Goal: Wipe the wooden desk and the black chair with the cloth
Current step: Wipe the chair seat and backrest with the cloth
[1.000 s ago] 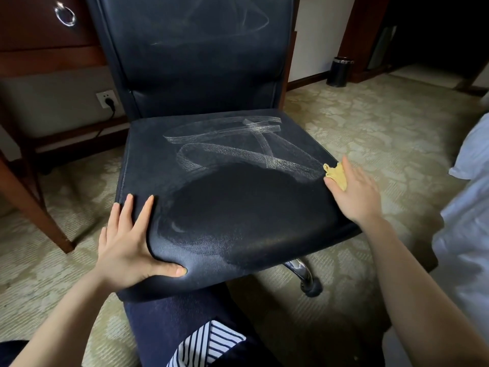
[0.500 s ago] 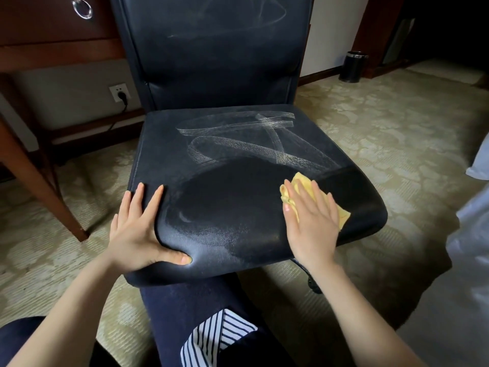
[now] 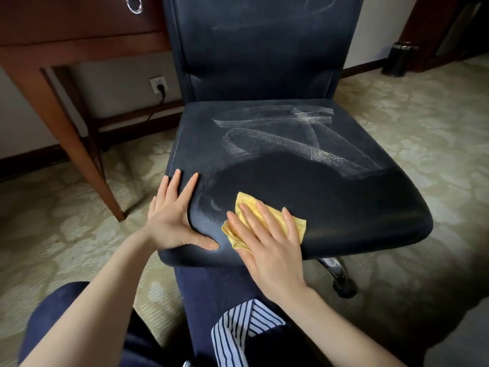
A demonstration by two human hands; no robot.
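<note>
Right hand (image 3: pixel 267 247) fingers flat, pressing cloth (image 3: pixel 296 225) on chair (image 3: pixel 330 197); left hand (image 3: pixel 172 215) flat, bracing seat corner.

One black chair (image 3: pixel 317 194) is standing in view, and one yellow cloth (image 3: pixel 247 203) is lying on its seat. Two hands are showing: one left hand (image 3: pixel 173 221) and one right hand (image 3: pixel 267 250). One wooden desk (image 3: pixel 79 43) is showing one ring pull (image 3: pixel 135 6). One wall socket (image 3: pixel 158 82) is carrying one plug (image 3: pixel 162 90), one dark bin (image 3: pixel 399 59) is standing by the wall, and one chair caster (image 3: pixel 344 288) is showing.
</note>
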